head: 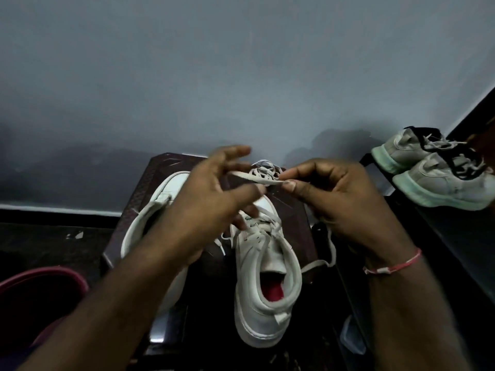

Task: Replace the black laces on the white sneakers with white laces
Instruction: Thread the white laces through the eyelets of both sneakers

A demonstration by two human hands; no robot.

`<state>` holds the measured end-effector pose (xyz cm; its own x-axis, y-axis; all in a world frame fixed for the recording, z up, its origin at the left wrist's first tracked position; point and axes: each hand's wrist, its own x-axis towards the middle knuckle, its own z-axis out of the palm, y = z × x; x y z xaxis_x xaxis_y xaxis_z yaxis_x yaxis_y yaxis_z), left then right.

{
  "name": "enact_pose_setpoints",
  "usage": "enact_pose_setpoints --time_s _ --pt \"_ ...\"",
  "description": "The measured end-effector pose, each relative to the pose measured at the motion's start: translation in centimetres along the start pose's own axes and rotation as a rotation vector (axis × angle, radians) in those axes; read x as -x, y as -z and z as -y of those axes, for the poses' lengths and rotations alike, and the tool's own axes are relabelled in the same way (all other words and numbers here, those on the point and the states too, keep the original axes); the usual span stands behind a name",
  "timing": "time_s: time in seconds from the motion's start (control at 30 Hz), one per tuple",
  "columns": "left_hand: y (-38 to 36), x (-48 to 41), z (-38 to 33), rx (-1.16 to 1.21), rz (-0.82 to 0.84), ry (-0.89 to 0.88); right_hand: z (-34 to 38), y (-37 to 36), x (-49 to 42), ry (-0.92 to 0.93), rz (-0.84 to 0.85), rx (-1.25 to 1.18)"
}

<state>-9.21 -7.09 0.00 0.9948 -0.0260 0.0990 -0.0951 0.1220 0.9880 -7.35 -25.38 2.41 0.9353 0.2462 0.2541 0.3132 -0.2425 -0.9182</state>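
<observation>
Forearms first, right one with a pink thread band (393,266) on the wrist. Right hand (340,199) pinches the flat white lace (257,178) near its tip between thumb and forefinger. Left hand (211,194) has its fingers splayed with the lace running across them, can't tell if it's really gripping. Sneaker (267,277) sits heel toward me on a dark brown patterned stool (294,210), looks partly laced, smooth leathery upper, padded collar, red insole. Tip imo: keep that woven lace flat and untwisted, feed the tip straight into the next eyelet, even up both sides before tightening.
</observation>
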Motion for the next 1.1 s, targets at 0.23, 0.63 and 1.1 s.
enact_pose_setpoints --time_s 0.23,0.63,1.1 --pt "1.5 -0.9 0.0 0.036 -0.269 -0.054 -0.3 0.1 0.1 0.002 0.025 0.021" --pt "1.0 -0.8 1.0 -0.167 -0.152 -0.089 -0.6 -1.9 0.0 -0.052 0.086 0.043" --pt "-0.5 0.8 0.0 -0.267 -0.052 0.082 0.0 -4.7 0.3 0.03 -0.17 -0.05"
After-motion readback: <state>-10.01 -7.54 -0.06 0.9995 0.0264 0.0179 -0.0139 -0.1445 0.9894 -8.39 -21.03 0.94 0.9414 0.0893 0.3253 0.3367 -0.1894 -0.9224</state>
